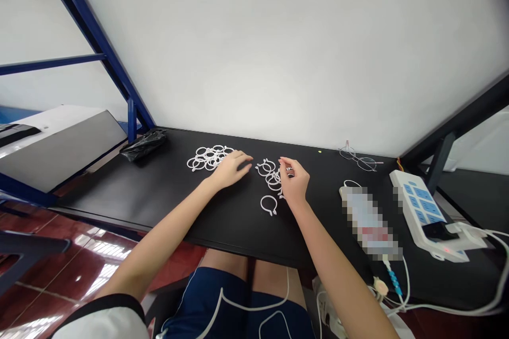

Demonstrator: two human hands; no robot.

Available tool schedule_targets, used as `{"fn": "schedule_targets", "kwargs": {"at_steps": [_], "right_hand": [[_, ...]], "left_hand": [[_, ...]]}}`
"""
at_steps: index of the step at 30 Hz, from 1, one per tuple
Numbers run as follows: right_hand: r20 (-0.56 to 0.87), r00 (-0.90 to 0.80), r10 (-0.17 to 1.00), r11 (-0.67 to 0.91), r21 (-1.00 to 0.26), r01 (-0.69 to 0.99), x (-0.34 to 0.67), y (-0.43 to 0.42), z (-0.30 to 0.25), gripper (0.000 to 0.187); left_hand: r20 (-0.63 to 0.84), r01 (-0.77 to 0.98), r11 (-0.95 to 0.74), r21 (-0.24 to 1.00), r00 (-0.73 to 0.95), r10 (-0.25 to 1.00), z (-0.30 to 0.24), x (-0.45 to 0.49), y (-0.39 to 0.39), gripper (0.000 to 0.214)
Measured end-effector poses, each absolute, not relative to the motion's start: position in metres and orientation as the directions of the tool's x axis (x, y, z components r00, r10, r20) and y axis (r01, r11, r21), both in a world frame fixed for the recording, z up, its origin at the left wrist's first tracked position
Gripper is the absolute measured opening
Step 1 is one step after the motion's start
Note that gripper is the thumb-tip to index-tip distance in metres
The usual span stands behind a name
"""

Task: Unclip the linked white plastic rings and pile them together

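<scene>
Here, left hand [229,168] lies spread beside the ring pile [209,157]; right hand [294,183] pinches linked rings [272,176], mid-joining, apparently.

A plain white wall [278,53] rises behind the black bench [222,222]. Blue steel framing [95,37] stands at far left, above glossy red floor tiles [79,270] reflecting light.

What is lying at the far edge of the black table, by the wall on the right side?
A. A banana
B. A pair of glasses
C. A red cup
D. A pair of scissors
B. A pair of thin-framed glasses lies on the black table close to the wall, beyond the white power strip and to the right of the white rings near the right hand.
</scene>
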State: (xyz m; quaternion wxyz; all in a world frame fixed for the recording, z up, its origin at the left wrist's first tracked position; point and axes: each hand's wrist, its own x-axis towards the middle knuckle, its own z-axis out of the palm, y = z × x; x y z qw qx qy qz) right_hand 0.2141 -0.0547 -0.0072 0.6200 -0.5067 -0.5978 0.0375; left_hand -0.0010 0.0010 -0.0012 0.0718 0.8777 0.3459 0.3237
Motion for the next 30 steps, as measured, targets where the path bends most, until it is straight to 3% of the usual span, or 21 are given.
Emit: {"fn": "schedule_targets", "kwargs": {"at_steps": [2, 5, 16, 22, 30], "right_hand": [[0.686, 0.307, 0.66, 0.468, -0.695, 0.546, 0.215, -0.054, -0.007, 0.017], [0.672, 0.318, 0.669, 0.46, -0.71, 0.533, 0.215, -0.054, -0.006, 0.018], [0.639, 0.297, 0.709, 0.445, -0.733, 0.514, 0.21, -0.056, -0.006, 0.019], [0.641, 0.241, 0.729, 0.458, -0.718, 0.525, 0.208, -0.057, -0.006, 0.018], [0.65, 0.086, 0.755, 0.532, -0.683, 0.5, 0.204, -0.061, -0.007, 0.017]], "left_hand": [[0.448, 0.516, -0.798, 0.311, 0.661, 0.602, -0.005, 0.012, -0.002, 0.029], [0.401, 0.515, -0.802, 0.303, 0.694, 0.598, -0.014, 0.023, 0.004, 0.036], [0.534, 0.445, -0.792, 0.417, 0.586, 0.61, -0.025, 0.02, 0.015, 0.021], [0.603, 0.327, -0.749, 0.577, 0.447, 0.66, -0.01, 0.019, 0.007, 0.021], [0.46, 0.16, -0.544, 0.824, 0.373, 0.806, -0.001, 0.025, -0.001, 0.03]]}}
